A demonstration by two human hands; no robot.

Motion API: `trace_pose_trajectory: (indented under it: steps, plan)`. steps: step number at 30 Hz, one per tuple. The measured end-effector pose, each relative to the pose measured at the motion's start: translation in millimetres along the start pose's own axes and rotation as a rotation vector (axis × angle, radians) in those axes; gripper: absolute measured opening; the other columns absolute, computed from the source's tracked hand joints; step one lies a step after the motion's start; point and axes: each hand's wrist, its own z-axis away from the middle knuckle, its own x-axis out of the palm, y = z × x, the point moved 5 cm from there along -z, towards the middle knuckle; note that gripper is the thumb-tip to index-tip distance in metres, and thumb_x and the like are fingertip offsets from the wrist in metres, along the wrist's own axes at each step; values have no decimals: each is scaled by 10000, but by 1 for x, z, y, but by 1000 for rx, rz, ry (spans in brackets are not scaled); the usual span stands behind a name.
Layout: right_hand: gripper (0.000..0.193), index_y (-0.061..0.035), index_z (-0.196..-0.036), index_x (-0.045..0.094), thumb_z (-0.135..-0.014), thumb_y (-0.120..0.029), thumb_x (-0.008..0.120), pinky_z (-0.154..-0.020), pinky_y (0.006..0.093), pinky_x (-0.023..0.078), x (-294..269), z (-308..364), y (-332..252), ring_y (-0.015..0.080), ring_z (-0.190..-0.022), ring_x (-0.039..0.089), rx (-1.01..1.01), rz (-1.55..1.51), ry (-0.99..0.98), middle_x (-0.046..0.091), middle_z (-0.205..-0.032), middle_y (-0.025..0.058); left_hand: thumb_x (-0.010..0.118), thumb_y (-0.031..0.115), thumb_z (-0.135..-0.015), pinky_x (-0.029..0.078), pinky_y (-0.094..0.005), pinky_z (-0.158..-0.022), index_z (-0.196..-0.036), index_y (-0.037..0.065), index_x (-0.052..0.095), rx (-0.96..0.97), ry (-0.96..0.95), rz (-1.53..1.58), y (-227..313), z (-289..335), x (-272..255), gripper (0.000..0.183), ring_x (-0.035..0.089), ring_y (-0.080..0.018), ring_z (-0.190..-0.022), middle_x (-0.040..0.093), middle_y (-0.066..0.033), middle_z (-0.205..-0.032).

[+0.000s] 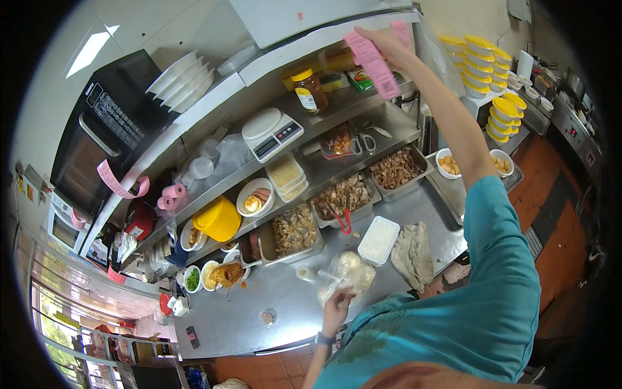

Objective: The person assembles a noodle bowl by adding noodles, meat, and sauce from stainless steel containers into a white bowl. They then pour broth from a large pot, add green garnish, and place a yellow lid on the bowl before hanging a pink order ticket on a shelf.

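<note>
1. Head view, looking down on a steel kitchen counter: the person's right hand is raised to the upper shelf edge, fingers pinched on a pink paper slip.
2. The left hand is low at the counter front, fingers closed on the neck of a clear plastic bag holding pale round items.
3. Judged from this, the step in hand is reading or hanging an order slip while the bag is kept gathered.
4. The next move would call for a steady reach at the shelf edge, one-handed, without letting the bag slump.
5. The slip's long axis runs steeply, top end toward the shelf at upper left, free end hanging down and right over the jar shelf.
6. The bag lies between a white lidded tub and the counter's front, just beside a crumpled cloth.
</note>
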Motion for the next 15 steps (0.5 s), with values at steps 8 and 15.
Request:
trace_pose_trajectory:
  steps: [8,15]
  plan:
    - [406,-23,-885,729,-909,-423,666,-627,295,526,11,-3,-21,155,-647,649,-38,440,296,698,-759,67,633,82,-925,531,-320,-734,-1096,-35,607,-596,702,74,-244,185,13,208,636,-179,-745,667,-93,-846]
    - [462,21,-801,682,-930,-420,640,-533,303,476,14,-14,-61,153,-547,586,-160,576,135,634,-681,67,631,73,-919,528,-324,-737,-1083,-33,606,-817,883,116,-238,178,13,197,635,-184,-754,665,-96,-853]
